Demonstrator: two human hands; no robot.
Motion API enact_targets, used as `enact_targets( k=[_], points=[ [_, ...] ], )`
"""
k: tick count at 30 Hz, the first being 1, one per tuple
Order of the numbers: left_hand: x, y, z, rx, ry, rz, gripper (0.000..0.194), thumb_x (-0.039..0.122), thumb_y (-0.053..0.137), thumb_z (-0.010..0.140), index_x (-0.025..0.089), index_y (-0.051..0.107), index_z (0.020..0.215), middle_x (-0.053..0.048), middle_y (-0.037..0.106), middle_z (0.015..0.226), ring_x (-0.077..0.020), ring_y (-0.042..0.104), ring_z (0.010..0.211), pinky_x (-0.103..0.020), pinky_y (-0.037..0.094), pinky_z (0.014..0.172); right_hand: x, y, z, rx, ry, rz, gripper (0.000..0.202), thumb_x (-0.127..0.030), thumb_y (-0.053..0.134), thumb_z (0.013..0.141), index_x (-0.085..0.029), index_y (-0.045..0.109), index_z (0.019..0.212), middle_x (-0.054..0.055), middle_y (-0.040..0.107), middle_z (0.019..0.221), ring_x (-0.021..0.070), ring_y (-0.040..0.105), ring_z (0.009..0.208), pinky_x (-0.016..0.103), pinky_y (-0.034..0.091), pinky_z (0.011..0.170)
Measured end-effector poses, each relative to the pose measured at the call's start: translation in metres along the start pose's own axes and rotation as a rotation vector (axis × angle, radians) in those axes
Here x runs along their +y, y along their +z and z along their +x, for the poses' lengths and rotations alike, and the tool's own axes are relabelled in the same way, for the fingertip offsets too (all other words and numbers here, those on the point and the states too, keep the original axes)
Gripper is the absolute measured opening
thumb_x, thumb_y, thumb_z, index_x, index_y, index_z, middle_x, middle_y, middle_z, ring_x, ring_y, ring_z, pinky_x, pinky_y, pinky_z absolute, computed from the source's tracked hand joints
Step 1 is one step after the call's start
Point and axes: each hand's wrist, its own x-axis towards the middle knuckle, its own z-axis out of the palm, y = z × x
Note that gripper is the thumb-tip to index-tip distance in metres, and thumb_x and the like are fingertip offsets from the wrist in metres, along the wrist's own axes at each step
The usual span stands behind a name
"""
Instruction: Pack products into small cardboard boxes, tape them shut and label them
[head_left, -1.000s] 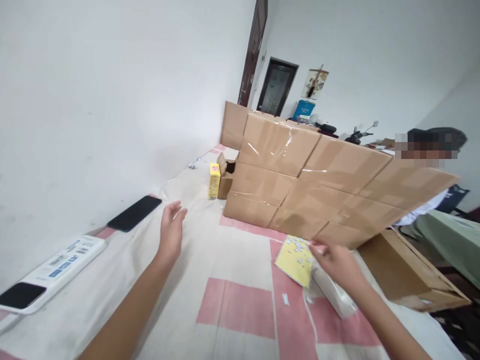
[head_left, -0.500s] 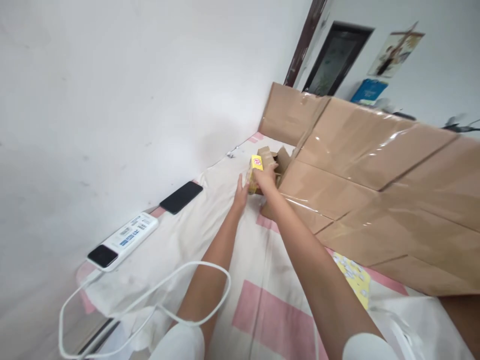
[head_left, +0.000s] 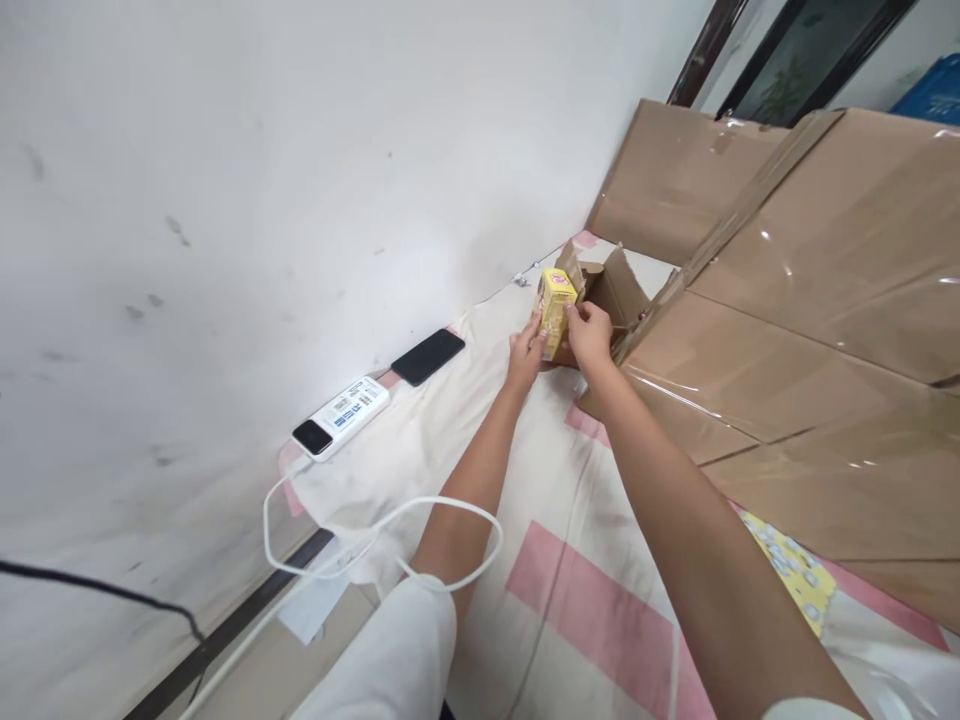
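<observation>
L hand (head_left: 525, 355) is gripping the yellow box (head_left: 556, 308) low on its left side, fingers closing round it w/ the thumb toward the front. R hand (head_left: 591, 332) is touching the box's right edge w/ bent fingertips; can't tell if it's really pinching or just steadying (far fingers are hiding). The box is standing about upright betw. both hands, its printed top facing up; whether its base is resting on the cloth (head_left: 427, 460) or hanging just above isn't showing.

Progress, as far as I'm judging: reaching & getting hold is looking done, at least on the L side. The yellow box is sitting outside the open brown box (head_left: 626, 285), just beside it, so moving it anywhere is looking undone. No opening is showing on its top.

Further out, the brown box is standing w/ flaps up against the big cardboard panel (head_left: 720, 360). A black phone (head_left: 429, 357) is lying near the wall, next to a white gadget (head_left: 360, 402) w/ a label, & a white cable (head_left: 265, 515) is looping toward the L arm. A yellow sheet (head_left: 791, 565) w/ greyish bits is lying by the panel, beyond the R arm, well apart from both hands.
</observation>
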Motion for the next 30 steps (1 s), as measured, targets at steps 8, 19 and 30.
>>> enact_targets(
  k=[8, 19, 30],
  points=[
    [0.101, -0.075, -0.044, 0.158, 0.234, 0.266, 0.048, 0.047, 0.059, 0.097, 0.022, 0.067, 0.138, -0.012, 0.07, 0.133, -0.0279, 0.061, 0.118, -0.044, 0.045, 0.108, -0.079, -0.021, -0.091, -0.095, -0.115, 0.411, 0.043, -0.064, 0.055, 0.091, -0.022, 0.057, 0.087, -0.005, 0.051, 0.054, 0.0129, 0.048, 0.038, 0.028, 0.048, 0.046],
    [0.165, -0.095, -0.281, -0.085, 0.27, 0.222, 0.119, 0.069, 0.081, 0.071, 0.028, 0.02, 0.164, -0.017, 0.021, 0.167, -0.04, 0.023, 0.156, -0.055, 0.032, 0.124, -0.052, -0.2, -0.294, -0.445, -0.061, 0.361, 0.044, -0.059, 0.059, 0.096, -0.022, 0.055, 0.074, -0.008, 0.041, 0.043, 0.0099, 0.036, 0.036, 0.026, 0.042, 0.045],
    [0.175, -0.022, -0.424, -0.158, 0.315, 0.33, 0.139, 0.056, 0.092, 0.056, 0.031, 0.009, 0.165, -0.024, 0.033, 0.16, -0.0478, 0.034, 0.149, -0.066, 0.042, 0.113, 0.005, -0.317, -0.407, -0.289, -0.237, 0.034, 0.039, -0.045, 0.05, 0.103, -0.023, 0.065, 0.074, 0.003, 0.063, 0.068, 0.0192, 0.06, 0.061, 0.031, 0.049, 0.058]
  ],
)
